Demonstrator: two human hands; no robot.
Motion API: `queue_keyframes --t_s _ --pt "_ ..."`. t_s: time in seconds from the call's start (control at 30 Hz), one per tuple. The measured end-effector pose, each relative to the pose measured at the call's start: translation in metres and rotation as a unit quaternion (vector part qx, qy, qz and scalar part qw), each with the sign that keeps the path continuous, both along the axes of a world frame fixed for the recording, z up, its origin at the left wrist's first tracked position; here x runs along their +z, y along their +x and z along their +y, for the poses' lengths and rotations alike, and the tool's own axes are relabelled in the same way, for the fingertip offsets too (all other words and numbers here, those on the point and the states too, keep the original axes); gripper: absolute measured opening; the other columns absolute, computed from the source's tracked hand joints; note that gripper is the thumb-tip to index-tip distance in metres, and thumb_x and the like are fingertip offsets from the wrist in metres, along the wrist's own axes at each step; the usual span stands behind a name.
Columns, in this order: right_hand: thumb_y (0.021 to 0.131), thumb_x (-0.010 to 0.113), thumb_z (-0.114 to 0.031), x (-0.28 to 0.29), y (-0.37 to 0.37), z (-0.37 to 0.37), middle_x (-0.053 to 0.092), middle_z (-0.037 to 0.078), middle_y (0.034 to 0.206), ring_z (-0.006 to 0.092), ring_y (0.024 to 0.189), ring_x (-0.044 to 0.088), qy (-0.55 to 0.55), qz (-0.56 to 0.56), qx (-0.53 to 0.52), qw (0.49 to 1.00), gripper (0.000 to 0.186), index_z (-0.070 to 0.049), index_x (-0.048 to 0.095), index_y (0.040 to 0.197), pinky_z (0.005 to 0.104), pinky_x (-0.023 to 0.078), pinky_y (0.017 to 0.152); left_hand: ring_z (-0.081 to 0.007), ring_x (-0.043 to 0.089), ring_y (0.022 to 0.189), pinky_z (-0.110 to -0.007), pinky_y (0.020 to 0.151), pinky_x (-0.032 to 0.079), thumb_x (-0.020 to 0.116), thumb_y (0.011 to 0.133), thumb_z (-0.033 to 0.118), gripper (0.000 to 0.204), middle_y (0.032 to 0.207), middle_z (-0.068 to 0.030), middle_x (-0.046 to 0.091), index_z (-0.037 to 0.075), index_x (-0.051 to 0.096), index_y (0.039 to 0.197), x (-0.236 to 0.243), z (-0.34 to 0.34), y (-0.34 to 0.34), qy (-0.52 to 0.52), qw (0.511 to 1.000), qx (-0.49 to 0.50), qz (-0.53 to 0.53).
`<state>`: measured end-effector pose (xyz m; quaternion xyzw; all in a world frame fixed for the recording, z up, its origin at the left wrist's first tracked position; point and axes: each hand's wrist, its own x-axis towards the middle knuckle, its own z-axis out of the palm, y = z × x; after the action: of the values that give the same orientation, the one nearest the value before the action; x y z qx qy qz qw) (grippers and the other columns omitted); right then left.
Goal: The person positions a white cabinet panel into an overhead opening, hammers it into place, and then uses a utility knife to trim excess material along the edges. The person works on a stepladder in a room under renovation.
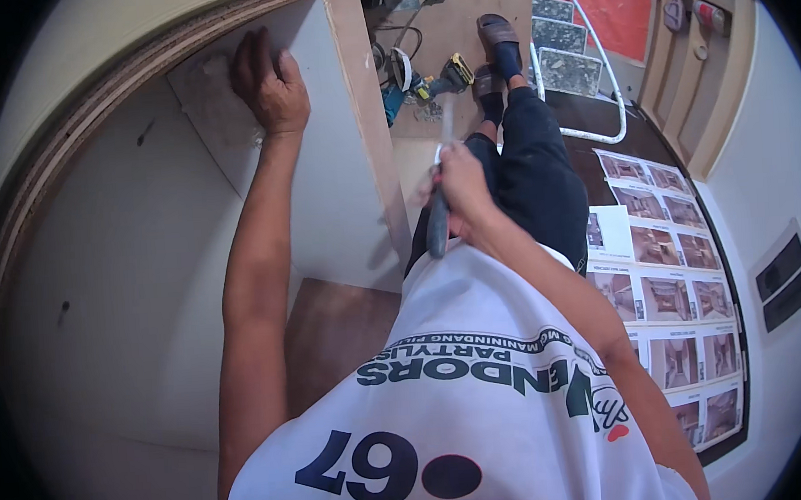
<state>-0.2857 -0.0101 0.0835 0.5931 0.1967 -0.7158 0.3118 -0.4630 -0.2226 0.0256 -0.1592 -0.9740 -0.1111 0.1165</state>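
Observation:
My left hand (271, 86) lies against the white inner panel (321, 154) of a cabinet, high up under its curved plywood edge, with the fingers stretched out. In front of my body, my right hand (466, 184) is wrapped round a dark-handled tool (437, 222). Its pale, narrow shaft points away from me and is smeared by motion, so I cannot make out its kind. Some of the grip is hidden by my fingers. The large white cabinet board (108, 268) fills the left side, with small dark marks on it.
A yellow-and-black cordless power tool (449, 76) and a teal tool (393, 99) lie near my sandalled feet. Beyond stands a white-framed step stool (619, 99). Sheets of printed pictures (664, 289) cover the dark surface at right, below a wooden shelf unit (716, 84).

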Motion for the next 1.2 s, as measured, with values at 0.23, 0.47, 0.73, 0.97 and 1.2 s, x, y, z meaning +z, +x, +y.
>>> queue_keyframes --t_s 0.23,0.47,0.73,0.97,1.2 --pt "0.106 0.035 -0.024 0.082 0.019 -0.052 0.05 0.007 0.077 0.0178 0.049 0.054 -0.067 -0.048 0.067 0.994 0.03 -0.01 0.039 0.132 0.0345 0.05 0.042 -0.0432 0.032 0.14 -0.058 0.115 0.02 0.054 0.095 0.027 0.053 0.151 -0.0229 0.037 0.002 0.047 0.141 0.017 0.0 0.134 -0.037 0.987 -0.022 -0.154" --pt "0.106 0.035 -0.021 0.102 0.044 -0.086 0.049 0.006 0.071 0.0181 0.05 0.055 -0.021 0.094 0.138 0.986 0.05 -0.005 0.021 0.151 0.033 0.05 0.042 -0.0439 0.031 0.139 -0.059 0.115 0.018 0.045 0.098 0.032 0.054 0.152 -0.0225 0.036 0.002 0.045 0.143 0.016 -0.011 0.177 -0.031 0.989 -0.01 -0.145" --pt "0.102 0.039 -0.013 0.034 0.137 -0.156 0.056 0.016 0.069 0.0292 0.052 0.059 -0.045 -0.036 0.182 0.982 0.026 0.006 0.043 0.118 0.0416 0.05 0.049 -0.0416 0.032 0.14 -0.058 0.115 0.019 0.046 0.097 0.027 0.052 0.151 -0.0214 0.037 0.006 0.044 0.145 0.016 -0.008 0.176 -0.034 0.989 0.002 -0.141" --pt "0.104 0.04 -0.021 0.02 0.11 -0.157 0.057 0.012 0.075 0.023 0.053 0.061 0.018 0.145 0.196 0.97 0.019 -0.002 0.041 0.109 0.0373 0.048 0.044 -0.0416 0.035 0.139 -0.06 0.114 0.022 0.044 0.099 0.03 0.05 0.15 -0.0201 0.039 0.005 0.046 0.143 0.011 -0.015 0.179 -0.022 0.991 -0.013 -0.128" --pt "0.103 0.046 -0.028 0.007 -0.013 0.041 0.051 0.003 0.071 0.0136 0.049 0.049 -0.063 0.079 -0.015 0.995 0.024 -0.011 0.047 0.12 0.0298 0.047 0.041 -0.0417 0.03 0.142 -0.061 0.115 0.02 0.052 0.097 0.032 0.054 0.152 -0.0196 0.036 0.006 0.045 0.143 0.015 -0.011 0.172 -0.009 0.991 -0.018 -0.134"
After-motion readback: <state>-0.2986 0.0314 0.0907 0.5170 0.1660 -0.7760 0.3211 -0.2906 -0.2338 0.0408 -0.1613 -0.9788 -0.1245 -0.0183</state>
